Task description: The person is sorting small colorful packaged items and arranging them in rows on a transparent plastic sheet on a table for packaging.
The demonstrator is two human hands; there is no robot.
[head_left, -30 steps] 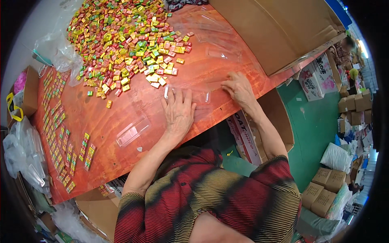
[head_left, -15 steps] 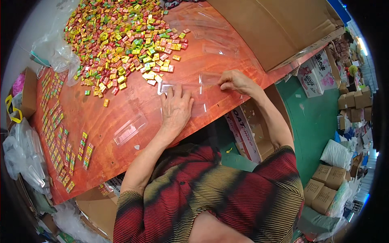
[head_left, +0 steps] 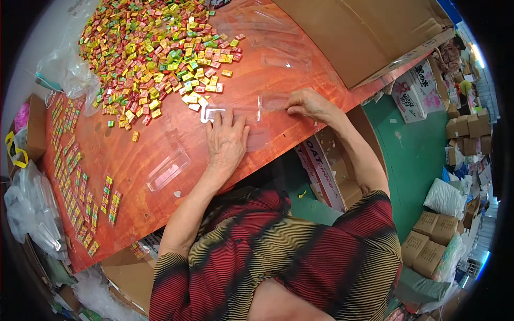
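My left hand (head_left: 227,140) lies flat on the red table with its fingers stretched forward, resting on a clear plastic blister tray (head_left: 215,111). To its right, my right hand (head_left: 310,105) is closed, thumb and fingers pinched at the right end of a clear plastic piece (head_left: 274,100). Whether the two clear pieces are joined or overlap, I cannot tell. Another clear plastic tray (head_left: 168,170) lies apart, left of my left wrist. Beyond my left hand spreads a big heap of small red, yellow and green wrapped blocks (head_left: 155,59).
Rows of the small blocks (head_left: 80,187) are lined up along the table's left side. More clear plastic trays (head_left: 281,53) lie at the back. A large cardboard box (head_left: 369,37) stands at the far right; an open carton (head_left: 342,160) sits below the right edge. Plastic bags (head_left: 35,203) hang at left.
The view has shifted slightly. My right hand keeps its pinch at the clear plastic's right end, and my left hand stays flat on the tray, its fingers slightly closer together.
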